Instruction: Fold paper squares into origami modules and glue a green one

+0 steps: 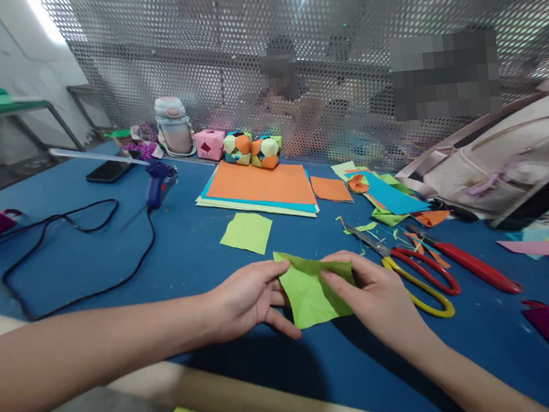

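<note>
A creased lime green paper (314, 295) is held up between both hands, just above the blue table (183, 265). My left hand (251, 298) pinches its upper left corner between thumb and index finger, with the other fingers spread below. My right hand (371, 287) grips the right part, thumb in front and fingers behind the sheet. Another lime green square (247, 233) lies flat just beyond my left hand. To the right of my right hand are scissors (422, 276) with red and yellow handles.
Stacked coloured sheets (263, 184), paper balls (266, 152), a pink paper cube (210, 144) and a bottle (174, 128) stand farther back. A glue gun (155, 184) with its cord is left. Scraps (391, 192), a red-handled tool (476, 265) and a bag (505, 154) are right.
</note>
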Motion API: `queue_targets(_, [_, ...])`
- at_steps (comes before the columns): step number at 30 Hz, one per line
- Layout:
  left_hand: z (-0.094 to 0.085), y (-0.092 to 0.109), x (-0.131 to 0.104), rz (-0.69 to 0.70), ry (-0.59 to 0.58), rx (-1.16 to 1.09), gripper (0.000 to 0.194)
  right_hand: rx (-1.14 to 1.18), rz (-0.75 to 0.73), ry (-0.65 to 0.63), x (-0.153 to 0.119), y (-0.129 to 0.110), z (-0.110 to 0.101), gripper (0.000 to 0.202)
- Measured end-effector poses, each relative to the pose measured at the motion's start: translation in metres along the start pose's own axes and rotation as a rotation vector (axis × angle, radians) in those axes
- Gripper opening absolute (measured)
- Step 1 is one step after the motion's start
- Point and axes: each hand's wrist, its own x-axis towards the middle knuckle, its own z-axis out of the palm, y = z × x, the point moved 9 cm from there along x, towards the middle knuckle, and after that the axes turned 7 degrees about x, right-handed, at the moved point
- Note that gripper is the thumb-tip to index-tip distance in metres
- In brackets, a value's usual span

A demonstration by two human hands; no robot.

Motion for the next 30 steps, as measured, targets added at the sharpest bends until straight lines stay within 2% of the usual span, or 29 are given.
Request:
queue_targets(9, [-0.005, 0.012, -0.003, 0.079, 0.072, 0.163, 0.02, 0.012, -0.049, -0.018, -0.001, -0.004, 0.001, 0.014])
queue_targets(19, [-0.007, 0.019, -0.005, 0.19, 0.176, 0.315, 0.022, -0.002, -0.002, -0.076, -0.004, -0.003, 0.013, 0.015])
queue_targets(26, [-0.012, 0.025, -0.008, 0.251, 0.264, 0.365, 0.027, -0.051, -0.098, -0.085, -0.006, -0.007, 0.017, 0.024])
queue_targets(30, [-0.012, 0.026, -0.008, 0.255, 0.276, 0.387, 0.024, -0.06, -0.123, -0.111, -0.006, -0.007, 0.019, 0.021])
